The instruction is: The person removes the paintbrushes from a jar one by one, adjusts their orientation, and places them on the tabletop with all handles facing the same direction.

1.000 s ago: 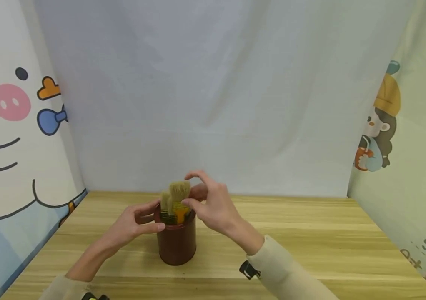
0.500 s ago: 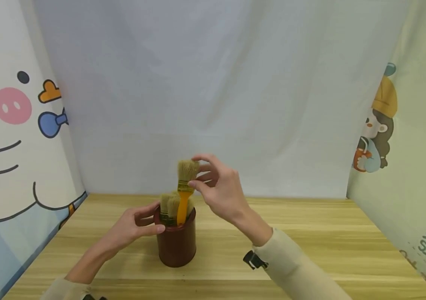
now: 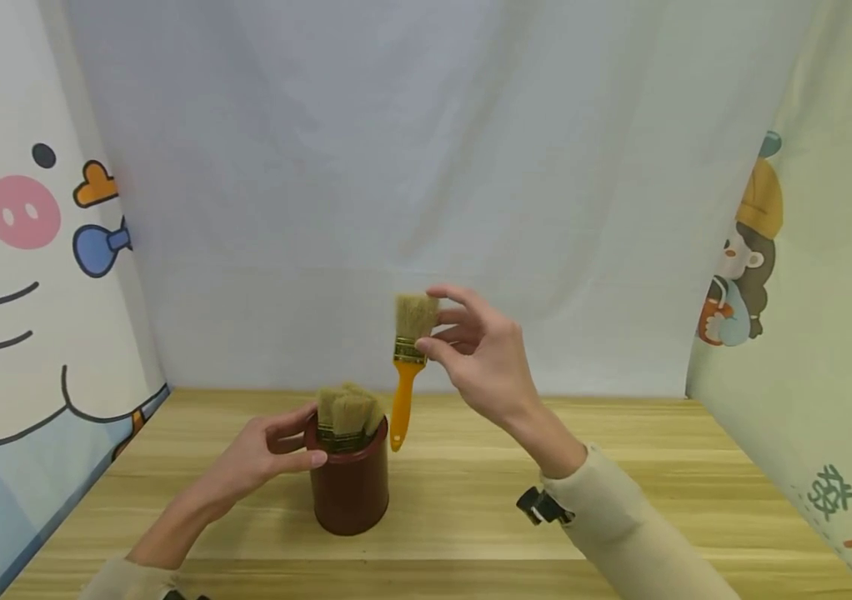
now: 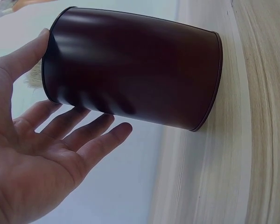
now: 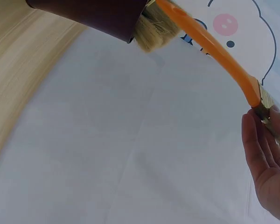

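Note:
In the head view a dark red can [image 3: 351,497] stands upright on the wooden table, with several bristle-up paintbrushes [image 3: 347,410] inside. My left hand [image 3: 244,460] holds the can by its upper edge; the left wrist view shows the thumb at the rim and the fingers [image 4: 102,147] along the other side. To the upper right of the can, my right hand [image 3: 492,360] pinches a paintbrush [image 3: 402,396] near its metal band. Its bristles point up and its orange handle hangs down, apart from the can.
The wooden table [image 3: 546,492] extends to both sides of the can. A pale cloth [image 3: 426,167] hangs behind it. Printed cartoon panels stand at the left [image 3: 13,333] and right [image 3: 809,375].
My right hand has drawn the orange-handled paintbrush up out of the can and carried it to the right. My left hand has stayed at the can.

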Tool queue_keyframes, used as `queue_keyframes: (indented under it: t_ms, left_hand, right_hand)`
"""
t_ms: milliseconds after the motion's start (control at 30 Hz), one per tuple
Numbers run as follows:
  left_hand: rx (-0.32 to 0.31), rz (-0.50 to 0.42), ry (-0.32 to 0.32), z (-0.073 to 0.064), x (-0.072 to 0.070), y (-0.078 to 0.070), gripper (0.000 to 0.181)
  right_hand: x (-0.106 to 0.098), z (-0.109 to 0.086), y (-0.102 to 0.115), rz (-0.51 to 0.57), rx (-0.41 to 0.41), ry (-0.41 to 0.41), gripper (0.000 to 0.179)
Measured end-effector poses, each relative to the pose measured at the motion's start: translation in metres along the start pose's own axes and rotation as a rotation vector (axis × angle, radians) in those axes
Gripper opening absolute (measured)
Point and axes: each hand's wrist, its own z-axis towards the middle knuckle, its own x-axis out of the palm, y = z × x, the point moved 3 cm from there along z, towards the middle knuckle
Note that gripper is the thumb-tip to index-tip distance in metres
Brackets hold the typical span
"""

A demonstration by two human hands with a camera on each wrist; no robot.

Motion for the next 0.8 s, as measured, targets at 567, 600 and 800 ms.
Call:
queue_keyframes:
  t_ms: [567,600,800]
  left_hand:
    - [-0.020,-0.007,-0.003,-0.001,0.000,0.001,0.081]
    - [-0.021,-0.007,-0.005,-0.001,0.000,0.001,0.081]
    - [-0.011,0.002,-0.004,0.000,-0.001,0.001,0.081]
  right_hand:
    - [-0.017,-0.031,-0.040,-0.006,0.161,0.041,0.055]
    - [-0.017,-0.033,-0.043,-0.005,0.175,0.049,0.055]
    - [-0.014,-0.048,-0.064,-0.028,0.262,0.093,0.053]
